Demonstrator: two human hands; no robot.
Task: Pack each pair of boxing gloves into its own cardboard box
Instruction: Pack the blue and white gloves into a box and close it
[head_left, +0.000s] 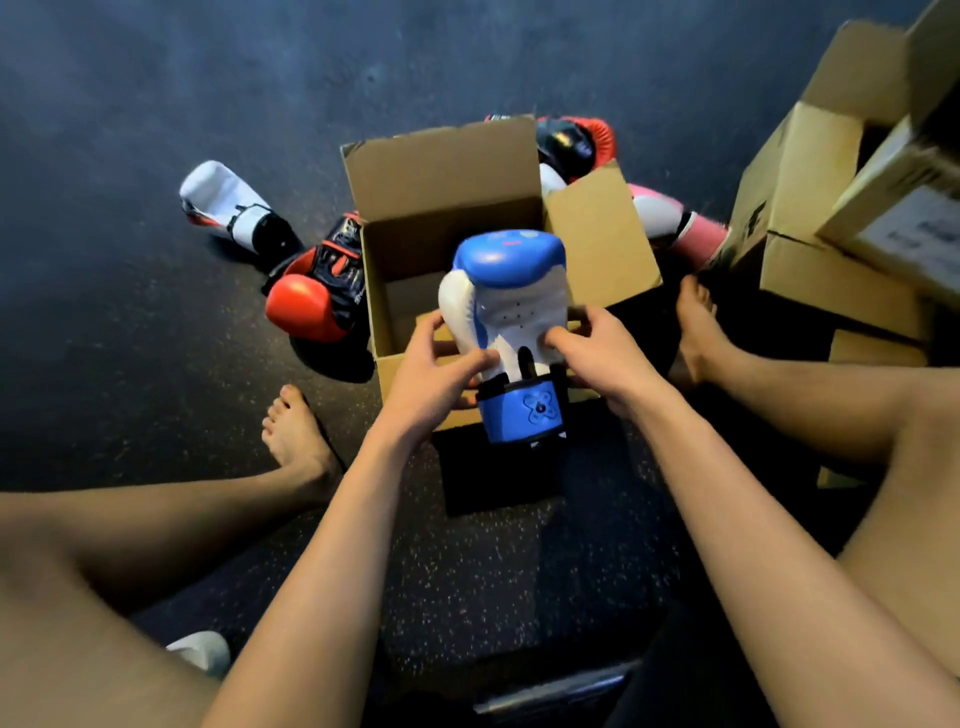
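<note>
Left of the open cardboard box (447, 176) we record a white glove (223, 200) and a red glove (306, 304). Over the box, the left hand (431, 379) and right hand (608, 353) each have a curled grip on the blue-and-white glove (511, 291). Stacked cartons (826, 171) stand right of the box.

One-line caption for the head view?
A person's left hand and right hand hold a blue-and-white boxing glove over an open cardboard box, a red-and-black glove lying beside it.

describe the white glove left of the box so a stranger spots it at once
Find the open cardboard box mid-floor. A red and black glove lies beside its left wall; farther left, lying apart, is the white glove. It alone on that side is mostly white, with a black cuff.
</note>
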